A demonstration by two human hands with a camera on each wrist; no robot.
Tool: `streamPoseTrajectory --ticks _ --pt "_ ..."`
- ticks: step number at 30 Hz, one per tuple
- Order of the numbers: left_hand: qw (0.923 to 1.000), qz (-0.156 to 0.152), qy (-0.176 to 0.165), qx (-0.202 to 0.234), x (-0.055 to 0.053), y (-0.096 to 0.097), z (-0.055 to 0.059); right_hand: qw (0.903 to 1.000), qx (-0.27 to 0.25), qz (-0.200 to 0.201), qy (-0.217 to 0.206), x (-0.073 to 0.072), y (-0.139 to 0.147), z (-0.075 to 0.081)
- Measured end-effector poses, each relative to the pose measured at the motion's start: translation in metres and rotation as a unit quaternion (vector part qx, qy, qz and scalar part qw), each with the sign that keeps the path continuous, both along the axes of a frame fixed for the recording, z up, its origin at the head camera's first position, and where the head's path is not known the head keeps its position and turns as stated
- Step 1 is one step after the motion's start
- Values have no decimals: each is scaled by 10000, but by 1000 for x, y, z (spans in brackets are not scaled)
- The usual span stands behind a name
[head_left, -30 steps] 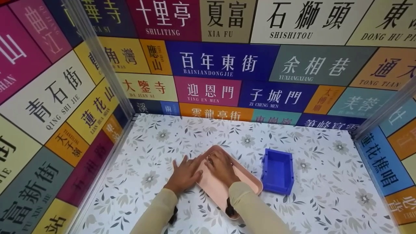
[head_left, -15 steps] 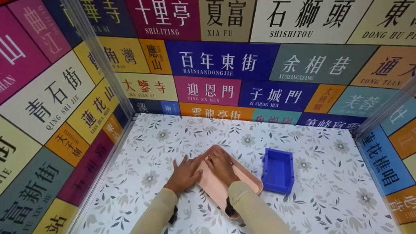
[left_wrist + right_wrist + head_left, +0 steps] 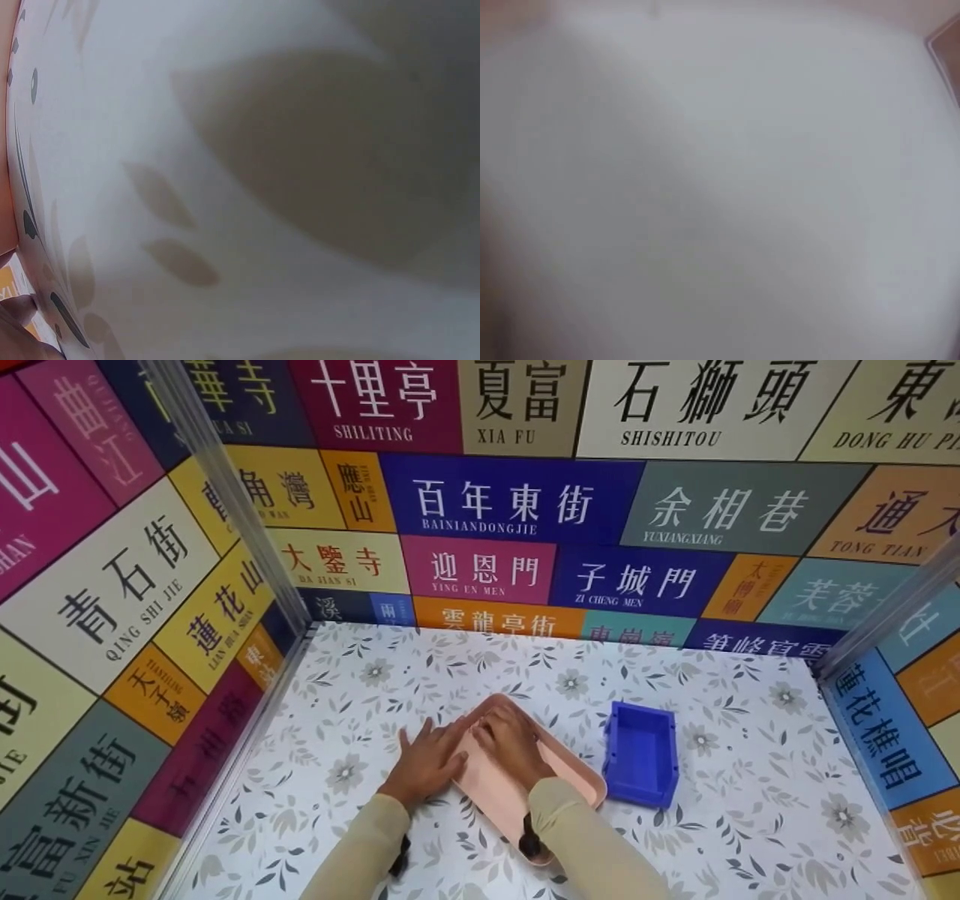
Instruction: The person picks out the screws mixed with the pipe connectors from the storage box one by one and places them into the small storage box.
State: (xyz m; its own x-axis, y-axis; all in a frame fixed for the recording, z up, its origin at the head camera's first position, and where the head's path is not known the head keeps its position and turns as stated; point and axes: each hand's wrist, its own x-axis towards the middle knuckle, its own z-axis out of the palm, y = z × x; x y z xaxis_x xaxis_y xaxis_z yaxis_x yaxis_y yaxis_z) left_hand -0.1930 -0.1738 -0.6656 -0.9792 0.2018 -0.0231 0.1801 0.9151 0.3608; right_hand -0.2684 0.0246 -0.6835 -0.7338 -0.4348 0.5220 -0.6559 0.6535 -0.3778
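Observation:
A shallow pink tray (image 3: 484, 795) lies slantwise on the table in the head view. My left hand (image 3: 426, 761) rests at its left long side, fingers spread and fairly straight, with the fingertips over the rim. Reaching in from the right, my right hand (image 3: 514, 744) is over the far end of the tray with its fingers bent down. I cannot tell whether those fingers pinch something small, since the hand covers that spot. In the left wrist view, the fingers (image 3: 21, 334) show only at the lower left corner. The right wrist view is a pale blur.
A blue plastic bin (image 3: 641, 750) stands just right of the tray, close to its near right corner. The white tabletop (image 3: 750, 795) has a grey leaf and flower print. Colourful sign-covered walls (image 3: 517, 502) enclose the table at the back and both sides.
The fingers of my right hand shift very slightly at the far end of the tray. My left hand, the tray and the blue bin stay in place.

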Motion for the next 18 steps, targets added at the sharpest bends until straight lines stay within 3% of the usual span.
streamPoseTrajectory --ticks 9,18 --pt "10000 -25 83 36 2 0 1 9997 -229 9 -75 2 4 11" --pt "10000 62 -72 -9 1 1 2 9988 -481 18 100 1 19 35"
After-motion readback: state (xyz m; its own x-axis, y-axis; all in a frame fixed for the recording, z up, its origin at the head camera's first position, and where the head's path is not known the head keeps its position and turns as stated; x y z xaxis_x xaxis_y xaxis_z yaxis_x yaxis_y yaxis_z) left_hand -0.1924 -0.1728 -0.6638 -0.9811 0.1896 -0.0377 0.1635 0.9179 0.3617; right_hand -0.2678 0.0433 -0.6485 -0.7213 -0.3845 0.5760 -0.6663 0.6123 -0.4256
